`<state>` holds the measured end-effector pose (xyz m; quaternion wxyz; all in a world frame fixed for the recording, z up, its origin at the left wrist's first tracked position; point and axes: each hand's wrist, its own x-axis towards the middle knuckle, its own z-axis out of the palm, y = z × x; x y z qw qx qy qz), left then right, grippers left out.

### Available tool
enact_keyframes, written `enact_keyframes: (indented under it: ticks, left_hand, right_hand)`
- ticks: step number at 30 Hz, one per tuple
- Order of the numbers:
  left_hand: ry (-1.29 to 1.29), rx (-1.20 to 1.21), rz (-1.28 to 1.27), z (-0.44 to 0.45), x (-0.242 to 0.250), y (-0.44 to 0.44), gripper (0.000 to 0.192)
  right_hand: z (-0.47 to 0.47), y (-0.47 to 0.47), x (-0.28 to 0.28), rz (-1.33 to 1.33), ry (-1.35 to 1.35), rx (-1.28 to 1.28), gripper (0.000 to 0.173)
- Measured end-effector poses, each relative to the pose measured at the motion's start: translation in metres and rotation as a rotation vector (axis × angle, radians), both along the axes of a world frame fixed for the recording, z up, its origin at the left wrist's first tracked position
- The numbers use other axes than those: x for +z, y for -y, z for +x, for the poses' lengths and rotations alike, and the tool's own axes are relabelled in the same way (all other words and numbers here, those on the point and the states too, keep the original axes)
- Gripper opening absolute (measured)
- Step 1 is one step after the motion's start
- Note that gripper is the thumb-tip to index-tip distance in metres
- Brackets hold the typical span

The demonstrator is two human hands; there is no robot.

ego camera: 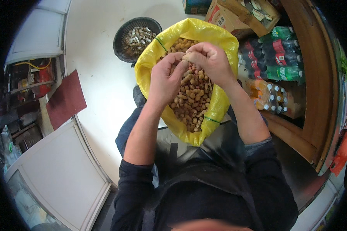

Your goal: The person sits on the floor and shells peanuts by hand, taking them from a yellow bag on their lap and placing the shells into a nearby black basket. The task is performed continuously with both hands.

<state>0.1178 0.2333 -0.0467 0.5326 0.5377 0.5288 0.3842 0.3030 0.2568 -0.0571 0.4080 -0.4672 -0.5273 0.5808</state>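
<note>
A yellow woven sack with its rim rolled down stands open between my knees, holding many unshelled peanuts and some loose reddish kernels. Over its upper half my left hand and my right hand meet fingertip to fingertip. Pinched between them is a small pale tan piece, which looks like a peanut; the fingers partly cover it. Beyond the sack, at the upper left, a dark plastic basket contains peanut shells or similar pale pieces.
Packs of soft drink bottles and smaller orange drink bottles lie at the right beside a curved wooden frame. Cardboard boxes stand at the upper right. White cabinet panels line the left.
</note>
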Motion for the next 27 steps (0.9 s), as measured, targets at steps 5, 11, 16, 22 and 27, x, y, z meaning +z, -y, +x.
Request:
enact_keyframes:
  ticks: [5,11,16,22,27]
  left_hand:
    - [0.022,0.009,0.018,0.002,0.001,-0.001,0.026]
    - [-0.234,0.092,0.396,0.009,-0.001,0.003,0.025]
    - [-0.408,0.126,0.614,0.011,-0.001,0.005,0.021]
    - [-0.279,0.084,0.514,0.010,0.001,0.002,0.021]
    - [-0.343,0.083,0.595,0.011,0.001,0.004,0.021]
  right_hand:
    - [-0.005,0.007,0.000,0.096,-0.076,0.004,0.026]
    - [-0.011,0.011,-0.006,0.091,-0.184,-0.063,0.026]
    - [-0.021,0.013,-0.005,0.026,-0.293,-0.099,0.028]
    - [-0.023,0.015,-0.002,0.138,-0.166,-0.130,0.030]
    - [-0.022,0.017,-0.003,0.113,-0.166,-0.135,0.027]
